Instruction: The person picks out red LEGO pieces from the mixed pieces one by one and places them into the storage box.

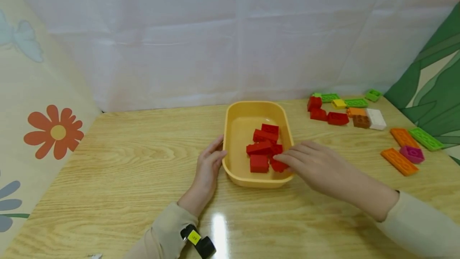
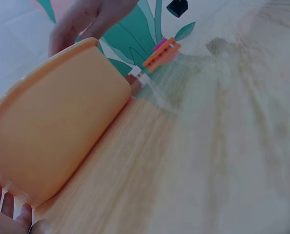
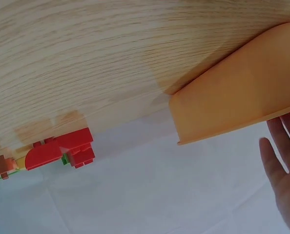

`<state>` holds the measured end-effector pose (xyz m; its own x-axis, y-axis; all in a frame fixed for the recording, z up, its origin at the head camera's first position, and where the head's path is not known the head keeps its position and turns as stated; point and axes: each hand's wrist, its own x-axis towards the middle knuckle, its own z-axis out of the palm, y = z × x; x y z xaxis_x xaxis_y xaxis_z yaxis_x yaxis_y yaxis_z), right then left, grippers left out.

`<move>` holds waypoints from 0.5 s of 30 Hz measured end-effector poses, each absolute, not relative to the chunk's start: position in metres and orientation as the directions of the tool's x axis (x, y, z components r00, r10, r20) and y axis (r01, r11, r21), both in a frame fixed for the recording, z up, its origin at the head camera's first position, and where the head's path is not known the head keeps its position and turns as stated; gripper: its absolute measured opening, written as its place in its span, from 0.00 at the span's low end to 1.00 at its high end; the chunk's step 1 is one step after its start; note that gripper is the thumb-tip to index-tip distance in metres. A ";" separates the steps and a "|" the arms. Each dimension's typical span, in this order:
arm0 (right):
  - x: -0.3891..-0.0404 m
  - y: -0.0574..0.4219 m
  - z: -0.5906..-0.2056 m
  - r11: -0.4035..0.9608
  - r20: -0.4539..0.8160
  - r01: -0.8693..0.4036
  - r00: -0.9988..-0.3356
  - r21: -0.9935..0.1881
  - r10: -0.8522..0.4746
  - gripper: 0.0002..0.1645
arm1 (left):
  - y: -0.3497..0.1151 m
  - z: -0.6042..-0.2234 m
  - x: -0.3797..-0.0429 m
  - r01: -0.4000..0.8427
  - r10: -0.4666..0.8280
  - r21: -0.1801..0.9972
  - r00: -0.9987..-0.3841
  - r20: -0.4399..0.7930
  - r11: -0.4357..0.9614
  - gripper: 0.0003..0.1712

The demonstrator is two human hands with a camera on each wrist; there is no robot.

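- While the left hand [image 1: 207, 166] is resting flat-fingered against the yellow tub [image 1: 233, 131], the right hand [image 1: 316, 165] is reaching in, fingers extended over red bricks [image 1: 264, 149].
- Wooden table [image 1: 125, 159] is backing onto a white sheet [image 1: 215, 39].

We take the tub [image 1: 231, 131] as our landmark; it sits near the middle of the worktop [image 1: 125, 163]. In it lies a heap of building bricks [image 1: 264, 149], gathered toward its right and near side. Our left hand [image 1: 207, 167] rests against the tub's left wall, and our right hand [image 1: 316, 165] reaches over its right rim, fingertips on the bricks inside. Behind and to the right of the tub a cluster of loose bricks [image 1: 341, 111] lies on the worktop. Farther right of the tub lie several flat plates [image 1: 407, 149].
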<state>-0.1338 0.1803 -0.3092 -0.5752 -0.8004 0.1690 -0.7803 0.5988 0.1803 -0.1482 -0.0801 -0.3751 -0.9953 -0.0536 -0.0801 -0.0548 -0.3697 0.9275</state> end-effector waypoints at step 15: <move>-0.135 0.179 -0.311 0.625 0.141 -0.771 -0.609 0.127 -0.780 0.27 | -0.080 -0.374 -0.149 -0.059 -0.042 0.929 -0.996 -0.080 -0.365 0.32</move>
<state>-0.1351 0.1786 -0.3106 -0.6093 -0.7803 0.1410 -0.7706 0.6246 0.1266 -0.1486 -0.0804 -0.3744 -0.9959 -0.0424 -0.0797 -0.0589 -0.3647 0.9292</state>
